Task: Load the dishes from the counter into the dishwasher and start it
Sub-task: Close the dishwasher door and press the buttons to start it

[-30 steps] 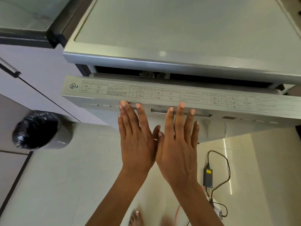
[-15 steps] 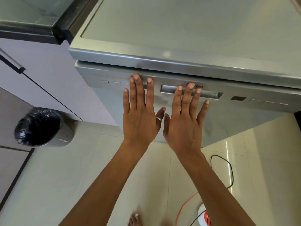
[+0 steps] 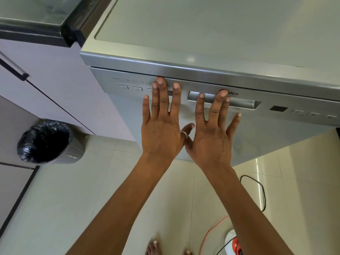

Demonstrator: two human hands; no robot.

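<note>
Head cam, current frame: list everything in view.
dishwasher: 1, silver, centre, door shut
handle recess: 1, silver, top of door
bin: 1, grey with black liner, floor left
cabinet: 1, pale, left of dishwasher
cable: 1, black, floor right
cord: 1, orange, floor bottom right
ring: 1, silver, left thumb
feet: 2, toes only, bottom edge
left hand: 1, flat on door
right hand: 1, flat on door, beside left
</note>
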